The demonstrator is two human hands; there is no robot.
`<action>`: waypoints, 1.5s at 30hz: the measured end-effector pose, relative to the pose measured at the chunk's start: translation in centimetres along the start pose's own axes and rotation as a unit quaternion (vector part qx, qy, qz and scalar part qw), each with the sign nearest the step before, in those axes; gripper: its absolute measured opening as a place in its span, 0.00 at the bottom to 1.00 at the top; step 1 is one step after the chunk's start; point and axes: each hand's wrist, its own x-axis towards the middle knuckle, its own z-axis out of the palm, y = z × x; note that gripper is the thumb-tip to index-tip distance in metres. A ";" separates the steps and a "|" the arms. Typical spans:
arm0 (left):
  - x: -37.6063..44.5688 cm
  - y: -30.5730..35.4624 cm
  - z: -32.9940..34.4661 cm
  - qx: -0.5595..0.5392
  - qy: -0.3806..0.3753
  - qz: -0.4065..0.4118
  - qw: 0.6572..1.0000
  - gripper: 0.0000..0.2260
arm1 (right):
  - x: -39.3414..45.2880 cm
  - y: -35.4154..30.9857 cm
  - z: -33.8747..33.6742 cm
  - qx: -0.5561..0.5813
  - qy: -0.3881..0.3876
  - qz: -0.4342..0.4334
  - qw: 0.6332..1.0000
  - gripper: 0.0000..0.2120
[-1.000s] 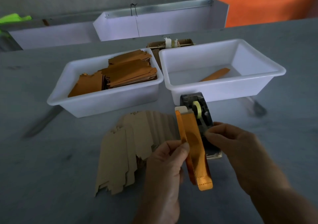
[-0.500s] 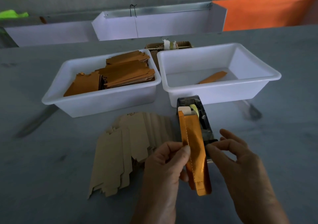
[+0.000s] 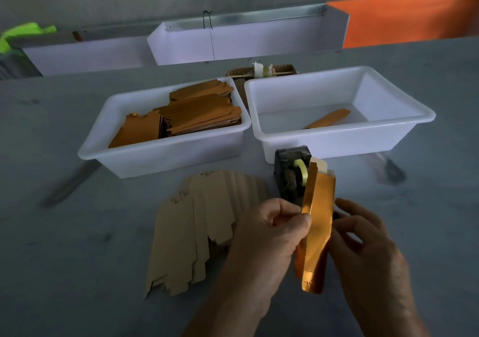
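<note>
My left hand (image 3: 261,235) pinches a long, folded orange-gold carton (image 3: 317,222) at its left edge, holding it upright and tilted. My right hand (image 3: 368,253) is curled round the carton's right side from behind. Just beyond the carton stands a black tape dispenser (image 3: 290,173) with a pale yellow roll. To the left, a fanned stack of flat tan carton blanks (image 3: 197,228) lies on the table.
A white tub (image 3: 166,152) at the left holds several orange blanks. A white tub (image 3: 337,139) at the right holds one orange carton (image 3: 329,119). Behind them sit a small brown box and white trays. A dark tool (image 3: 388,165) lies at the right.
The carton has tipped its top to the right, and its left panel has folded up. My right hand has moved from the dispenser to the carton's right side.
</note>
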 end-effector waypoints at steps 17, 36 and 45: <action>-0.7 0.6 -1.0 -0.052 -0.020 -0.048 0.997 0.03 | 1.1 -3.5 -5.3 0.143 -0.273 -0.048 0.950 0.13; -1.1 1.0 -1.3 -0.114 -0.039 -0.072 0.990 0.04 | 1.8 -4.5 -3.4 0.075 -0.217 -0.099 0.968 0.27; -1.4 1.0 -1.2 -0.121 -0.057 -0.047 0.990 0.05 | 1.7 -4.7 -3.1 0.016 -0.196 -0.086 0.977 0.25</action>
